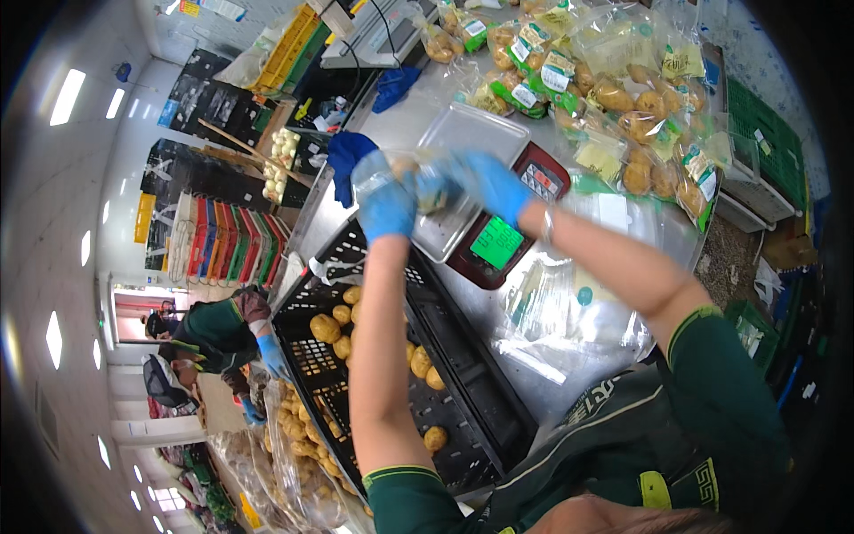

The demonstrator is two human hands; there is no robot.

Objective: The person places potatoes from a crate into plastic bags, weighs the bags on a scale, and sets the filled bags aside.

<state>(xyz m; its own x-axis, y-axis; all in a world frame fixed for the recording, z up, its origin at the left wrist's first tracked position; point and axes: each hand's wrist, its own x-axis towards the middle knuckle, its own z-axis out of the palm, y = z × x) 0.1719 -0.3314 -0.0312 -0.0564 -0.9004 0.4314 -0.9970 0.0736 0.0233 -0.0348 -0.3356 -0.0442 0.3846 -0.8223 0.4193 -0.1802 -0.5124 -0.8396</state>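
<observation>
Both my hands wear blue gloves and are raised over the scale, smeared by motion. Between them is a clear plastic bag of potatoes [431, 191], also blurred. My left hand [387, 203] is closed around the bag's left side. At its right end, my right hand [495, 185] grips the bag, though the fingertips are indistinct. Beneath lies the scale's metal pan [479, 133], joined to a dark red scale body [539, 175] with a lit green display [495, 242]. A dark blue cloth [347, 160] lies beside my left hand.
A black crate [480, 392] with loose potatoes stands below my forearms. Flat clear bags [569, 307] lie right of the scale. Several filled potato bags [640, 111] cover the far table. At left, a co-worker in blue gloves [271, 354] bends near a potato heap [298, 427].
</observation>
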